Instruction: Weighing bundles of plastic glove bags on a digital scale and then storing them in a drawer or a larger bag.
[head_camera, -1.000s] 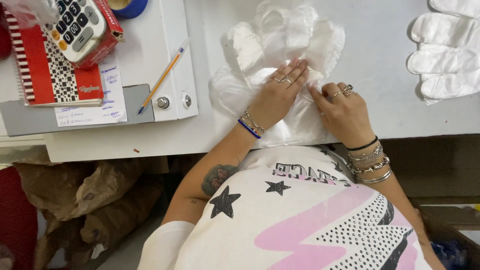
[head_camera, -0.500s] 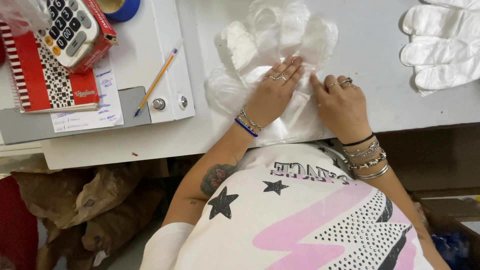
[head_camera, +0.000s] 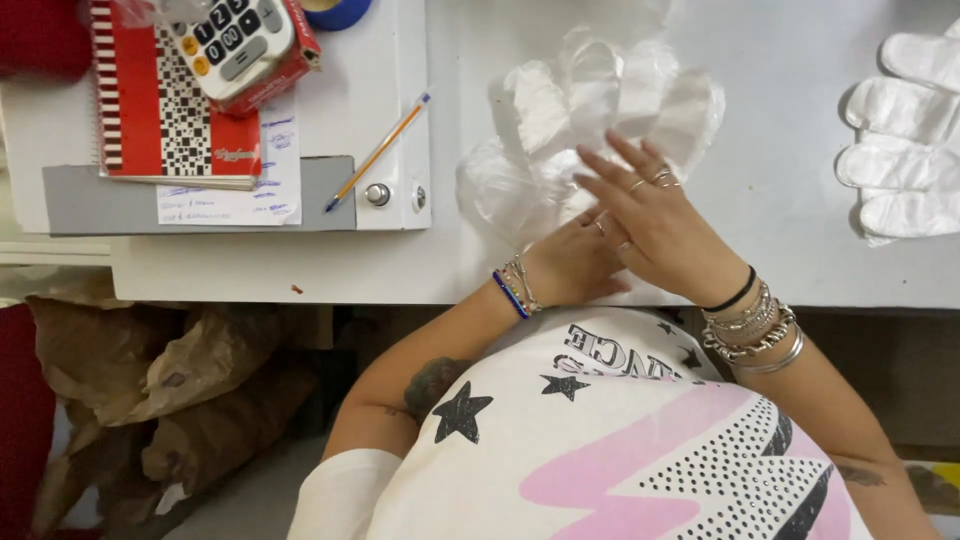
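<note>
A thin, clear plastic glove (head_camera: 590, 110) lies flat on the white table (head_camera: 780, 270), its fingers pointing away from me. My right hand (head_camera: 655, 225) lies palm down across its lower part, fingers spread. My left hand (head_camera: 570, 265) presses on the glove's cuff end near the table's front edge and is partly covered by my right hand. Both wrists carry bracelets, and there are rings on my fingers.
A pile of white gloves (head_camera: 905, 150) lies at the right edge. To the left are a red spiral notebook (head_camera: 160, 100), a calculator (head_camera: 235, 40), a pencil (head_camera: 378, 152), a paper note (head_camera: 235, 185) and a blue tape roll (head_camera: 335, 10). Crumpled brown paper (head_camera: 170, 390) lies under the table.
My right hand has slid left over my left hand and now crosses on top of it. The view has shifted, so the glove sits higher and more central.
</note>
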